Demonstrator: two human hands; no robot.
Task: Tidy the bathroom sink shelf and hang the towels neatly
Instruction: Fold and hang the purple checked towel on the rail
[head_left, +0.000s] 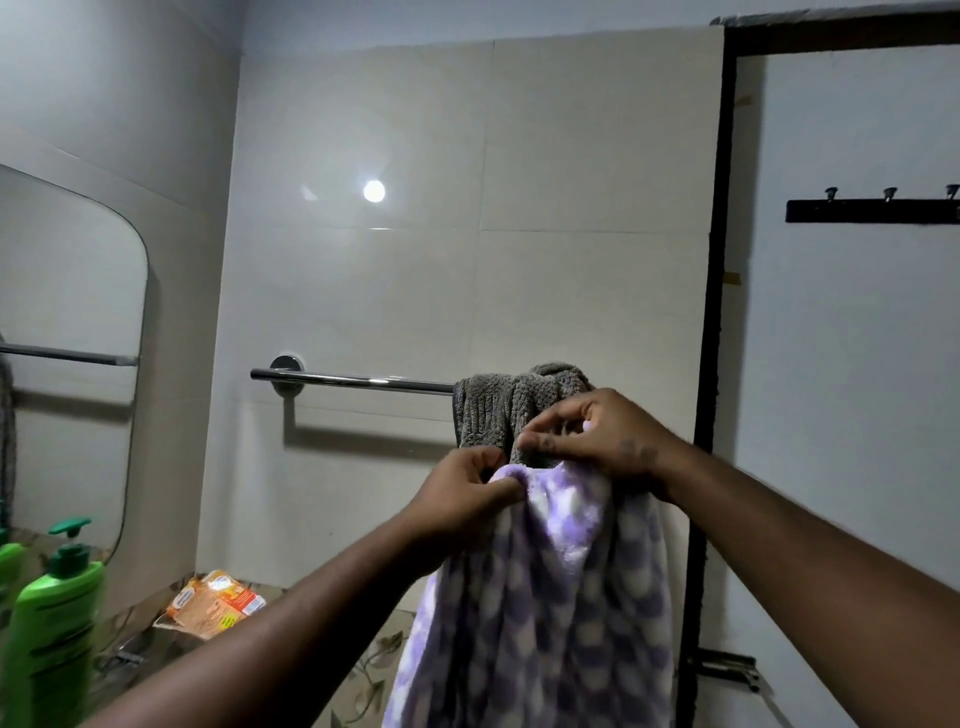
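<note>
Two sets of fingers met at the top hem of a purple checked towel (545, 597). The left hand (462, 493) pinched the hem between thumb and curled fingers, and the right hand (602, 441) curled round the bunched edge just beside it. The towel hung down from both hands, in front of a grey towel (493, 410) draped over the right end of a chrome towel rail (353, 382). At lower left, a green pump bottle (52, 618) stood and an orange packet (213, 603) lay on the patterned counter (363, 675), near a mirror (67, 312). A black hook rack (872, 210) was mounted at far right.
</note>
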